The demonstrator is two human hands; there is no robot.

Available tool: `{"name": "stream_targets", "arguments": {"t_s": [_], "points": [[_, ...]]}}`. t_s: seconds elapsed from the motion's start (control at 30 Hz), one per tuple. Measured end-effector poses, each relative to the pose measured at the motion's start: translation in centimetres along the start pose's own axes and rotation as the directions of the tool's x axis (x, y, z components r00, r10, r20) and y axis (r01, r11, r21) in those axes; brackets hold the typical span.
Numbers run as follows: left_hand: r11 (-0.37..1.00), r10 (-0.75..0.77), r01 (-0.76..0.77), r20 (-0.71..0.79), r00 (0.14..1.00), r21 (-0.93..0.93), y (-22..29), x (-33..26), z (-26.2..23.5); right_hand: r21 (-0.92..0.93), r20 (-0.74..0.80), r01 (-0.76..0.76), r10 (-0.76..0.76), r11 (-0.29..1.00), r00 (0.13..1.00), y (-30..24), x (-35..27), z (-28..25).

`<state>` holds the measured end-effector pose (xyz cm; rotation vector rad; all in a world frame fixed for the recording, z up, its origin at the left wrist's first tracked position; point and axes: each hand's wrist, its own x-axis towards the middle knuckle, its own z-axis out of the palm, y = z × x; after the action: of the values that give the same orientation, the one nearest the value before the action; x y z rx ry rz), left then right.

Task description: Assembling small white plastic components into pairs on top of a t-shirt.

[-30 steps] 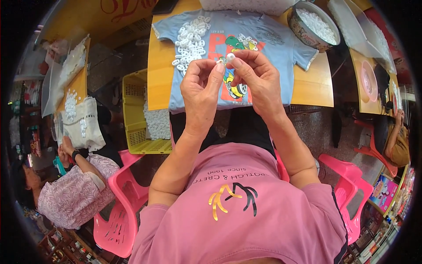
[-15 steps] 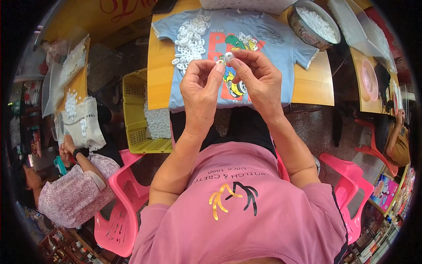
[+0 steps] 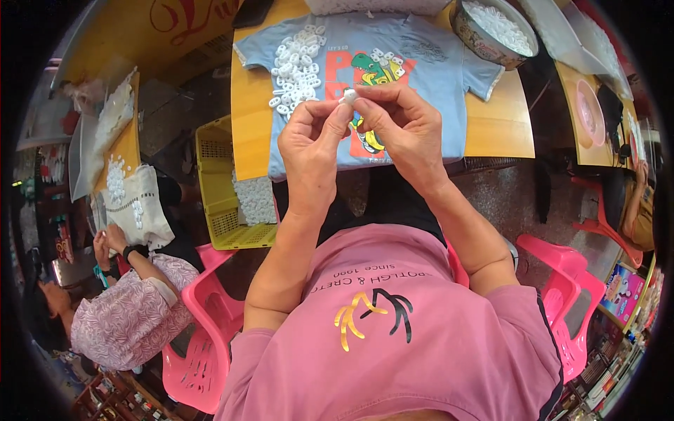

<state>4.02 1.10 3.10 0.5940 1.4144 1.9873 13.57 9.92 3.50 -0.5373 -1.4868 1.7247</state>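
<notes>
A small white plastic piece [image 3: 349, 96] is pinched between the fingertips of both hands above a light blue T-shirt [image 3: 432, 119] with a dinosaur print. The thumb and forefinger of my left hand [image 3: 311, 151] are closed on one side of it. My right hand [image 3: 407, 130] pinches it from the other side, and the fingers hide part of it. Left of the hands, on the shirt, lies a loose heap of white oval pieces with holes [image 3: 298, 70]. Beyond my right hand, a smaller cluster of white pieces [image 3: 387, 59] rests on the print.
A round tin [image 3: 463, 31] of white pieces stands at the table's far right. The wooden table [image 3: 502, 123] shows beside the shirt. A yellow crate [image 3: 217, 189] holding a white bag is at lower left. Co-workers sit on both sides, one near a pink chair [image 3: 200, 344].
My hands have come together: the left fingertips, slightly apart from the right ones before, now meet them at the white piece. The whole view has shifted a little.
</notes>
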Motion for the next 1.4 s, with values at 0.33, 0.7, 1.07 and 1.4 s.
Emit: {"name": "stream_targets", "arguments": {"t_s": [0.33, 0.7, 1.07, 1.4], "points": [[1.000, 0.022, -0.022, 0.069, 0.997, -0.013, -0.2, -0.2, -1.0, 0.386, 0.157, -0.351, 0.314, 0.853, 0.936, 0.6, 0.8, -0.6], [0.979, 0.197, -0.201, 0.314, 0.929, -0.020, -2.9, 1.3, -2.2, 0.401, 0.294, -0.409, 0.308, 0.820, 0.905, 0.0, 0.6, -0.6], [0.959, 0.223, -0.150, 0.319, 0.921, -0.239, -2.1, 0.6, -1.8, 0.449, 0.249, -0.375, 0.289, 0.811, 0.924, -0.4, -0.3, 1.1], [0.913, 0.268, -0.146, 0.292, 0.918, -0.381, -2.7, 0.7, -1.5, 0.440, 0.281, -0.335, 0.227, 0.833, 0.932, -0.6, -0.3, 1.2]]}}
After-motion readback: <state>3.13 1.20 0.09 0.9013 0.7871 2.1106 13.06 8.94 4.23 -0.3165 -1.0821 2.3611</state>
